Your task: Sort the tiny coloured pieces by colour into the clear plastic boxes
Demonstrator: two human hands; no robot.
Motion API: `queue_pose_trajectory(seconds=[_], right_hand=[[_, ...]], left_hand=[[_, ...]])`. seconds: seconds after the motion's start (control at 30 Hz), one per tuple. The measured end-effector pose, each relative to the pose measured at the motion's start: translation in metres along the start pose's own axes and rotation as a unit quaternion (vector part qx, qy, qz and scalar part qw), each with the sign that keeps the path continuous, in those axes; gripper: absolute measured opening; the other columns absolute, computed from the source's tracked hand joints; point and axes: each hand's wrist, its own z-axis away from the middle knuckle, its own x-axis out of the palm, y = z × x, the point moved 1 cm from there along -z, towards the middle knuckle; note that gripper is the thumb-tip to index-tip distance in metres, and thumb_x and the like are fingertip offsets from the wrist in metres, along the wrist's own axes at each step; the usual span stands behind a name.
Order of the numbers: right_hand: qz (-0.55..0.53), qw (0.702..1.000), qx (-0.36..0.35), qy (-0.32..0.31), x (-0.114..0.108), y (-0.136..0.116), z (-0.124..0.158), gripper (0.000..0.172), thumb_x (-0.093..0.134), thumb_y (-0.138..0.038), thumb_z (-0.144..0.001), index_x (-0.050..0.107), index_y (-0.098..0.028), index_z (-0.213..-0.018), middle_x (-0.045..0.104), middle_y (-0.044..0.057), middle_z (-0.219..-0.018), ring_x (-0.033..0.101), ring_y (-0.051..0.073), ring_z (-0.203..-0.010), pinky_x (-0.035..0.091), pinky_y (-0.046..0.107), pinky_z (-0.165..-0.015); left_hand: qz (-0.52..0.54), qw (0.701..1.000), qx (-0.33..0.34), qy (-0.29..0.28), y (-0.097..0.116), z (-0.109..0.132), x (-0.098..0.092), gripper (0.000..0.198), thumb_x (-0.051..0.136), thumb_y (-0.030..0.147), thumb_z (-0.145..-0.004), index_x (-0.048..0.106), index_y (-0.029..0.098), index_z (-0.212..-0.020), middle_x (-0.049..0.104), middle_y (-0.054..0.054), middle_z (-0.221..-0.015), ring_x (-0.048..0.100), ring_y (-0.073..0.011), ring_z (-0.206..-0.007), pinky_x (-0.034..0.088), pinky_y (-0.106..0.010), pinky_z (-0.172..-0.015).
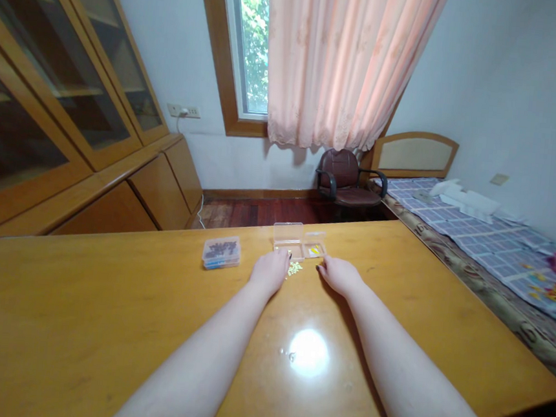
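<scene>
A small pile of pale yellow pieces (295, 269) lies on the table between my hands. My left hand (272, 270) is at the pile's left side, its fingers curled together in front of an open clear plastic box (288, 233). What those fingers hold, if anything, is hidden. Right of that box stands a smaller clear box (321, 246), lid raised, with something yellow and white inside. Just in front of it, my right hand (343, 276) rests low with bent, closed fingers; anything in them is too small to make out.
A lidded clear box (221, 253) with dark and blue contents sits left on the wooden table (102, 323). Beyond the far edge is a brown armchair (341, 178). A bed (475, 232) adjoins the right side; a glass-fronted cabinet (92, 153) stands left.
</scene>
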Motion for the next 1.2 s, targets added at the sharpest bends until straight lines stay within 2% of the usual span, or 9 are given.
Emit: queue_pose_trajectory(seconds=[0.13,0.23,0.37,0.47,0.63,0.8,0.9,1.03,1.2], right_hand=[[-0.001,1.0,0.007,-0.004,0.001,0.0,0.0,0.031,0.038,-0.038,-0.091,0.057,-0.016,-0.101,0.067,0.014,-0.095,0.064,0.025,-0.088,0.044,0.032,-0.073],[0.007,1.0,0.015,-0.012,0.003,-0.001,-0.001,0.031,0.035,-0.035,-0.092,0.056,-0.015,-0.103,0.067,0.015,-0.095,0.064,0.026,-0.087,0.044,0.033,-0.073],[0.008,1.0,0.001,-0.018,0.005,-0.002,-0.002,0.031,0.032,-0.027,-0.092,0.056,-0.014,-0.103,0.068,0.015,-0.095,0.065,0.026,-0.086,0.045,0.034,-0.072],[0.008,1.0,-0.01,-0.018,0.006,-0.003,-0.002,0.031,0.032,-0.026,-0.091,0.058,-0.013,-0.102,0.068,0.015,-0.094,0.064,0.026,-0.086,0.044,0.033,-0.073],[0.007,1.0,0.003,-0.018,0.006,-0.004,-0.002,0.032,0.032,-0.027,-0.09,0.059,-0.013,-0.101,0.068,0.015,-0.096,0.064,0.025,-0.087,0.044,0.032,-0.075],[0.009,1.0,0.006,-0.017,0.004,-0.004,-0.001,0.03,0.035,-0.026,-0.089,0.061,-0.013,-0.098,0.068,0.015,-0.093,0.064,0.024,-0.085,0.044,0.031,-0.073],[0.008,1.0,0.014,0.008,0.002,-0.005,-0.001,0.031,0.034,-0.029,-0.09,0.06,-0.014,-0.1,0.068,0.015,-0.092,0.064,0.025,-0.084,0.043,0.031,-0.072],[-0.007,0.995,0.04,0.088,0.0,-0.007,-0.004,0.033,0.031,-0.035,-0.093,0.056,-0.017,-0.102,0.068,0.012,-0.091,0.064,0.024,-0.08,0.041,0.03,-0.069],[-0.039,0.986,0.085,0.141,0.005,-0.007,-0.015,0.032,0.029,-0.037,-0.095,0.055,-0.018,-0.099,0.068,0.009,-0.087,0.063,0.022,-0.077,0.037,0.027,-0.064]], left_hand=[[0.017,0.999,-0.043,-0.01,-0.006,-0.002,0.002,0.034,0.023,0.032,-0.095,0.046,0.02,-0.117,0.062,-0.012,-0.105,0.062,-0.0231,-0.093,0.046,-0.034,-0.077],[0.028,0.998,-0.062,0.003,-0.008,-0.002,0.001,0.034,0.029,0.03,-0.094,0.041,0.02,-0.124,0.061,-0.013,-0.111,0.061,-0.0224,-0.096,0.045,-0.033,-0.078],[0.019,0.999,-0.029,0.001,-0.006,0.0,-0.002,0.031,0.03,0.031,-0.093,0.051,0.02,-0.112,0.063,-0.011,-0.106,0.062,-0.0227,-0.093,0.046,-0.033,-0.078],[-0.002,0.999,0.003,-0.033,-0.004,0.002,-0.003,0.032,0.032,0.036,-0.091,0.058,0.02,-0.101,0.066,-0.011,-0.098,0.063,-0.0251,-0.09,0.047,-0.036,-0.078],[-0.019,0.993,0.021,-0.112,-0.001,0.006,0.001,0.036,0.045,0.046,-0.084,0.062,0.019,-0.101,0.067,-0.014,-0.102,0.063,-0.0275,-0.094,0.049,-0.038,-0.079],[-0.021,0.989,0.043,-0.14,0.001,0.006,0.002,0.03,0.039,0.034,-0.087,0.063,0.019,-0.099,0.067,-0.014,-0.101,0.064,-0.0276,-0.093,0.049,-0.04,-0.078],[-0.018,0.988,0.046,-0.147,0.002,0.005,0.001,0.03,0.036,0.027,-0.088,0.063,0.019,-0.099,0.068,-0.015,-0.1,0.064,-0.0273,-0.092,0.05,-0.039,-0.077],[-0.016,0.988,0.043,-0.147,0.003,0.005,0.002,0.03,0.037,0.021,-0.086,0.063,0.018,-0.099,0.067,-0.015,-0.102,0.064,-0.0271,-0.093,0.049,-0.039,-0.078],[-0.009,0.991,0.033,-0.127,0.002,0.0,0.003,0.03,0.035,0.023,-0.087,0.061,0.018,-0.102,0.068,-0.013,-0.1,0.064,-0.026,-0.091,0.049,-0.038,-0.078]])
